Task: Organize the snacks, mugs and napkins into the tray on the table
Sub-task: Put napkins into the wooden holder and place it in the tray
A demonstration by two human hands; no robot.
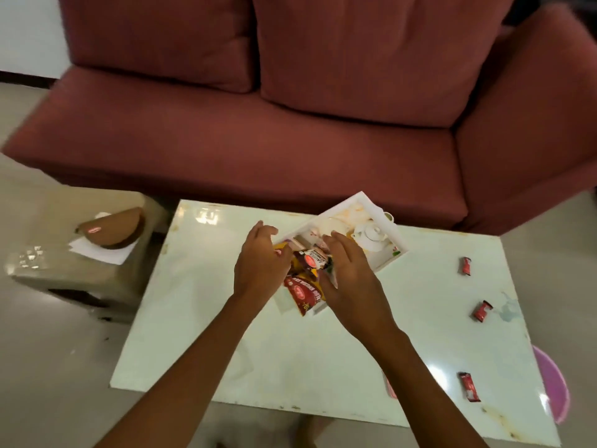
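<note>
A white tray (pixel 347 205) lies diagonally on the glossy white table (pixel 290 360). Its far end holds a white teapot (pixel 371 236) and white cups (pixel 332 226); its near end holds several snack packets (pixel 303 292). My left hand (pixel 260 265) hovers over the packets at the tray's left side, fingers loosely curled. My right hand (pixel 350 273) reaches in from the right, fingers extended over the packets. Whether either hand grips a packet is hidden. Three small red snack bars (pixel 465 265), (pixel 481 310), (pixel 469 386) lie on the table's right side.
A dark red sofa (pixel 290 124) stands right behind the table. A low beige side table (pixel 80 270) at the left carries a brown half-round object (pixel 113 229) on white paper. A pink stool (pixel 552 379) shows beyond the table's right front corner.
</note>
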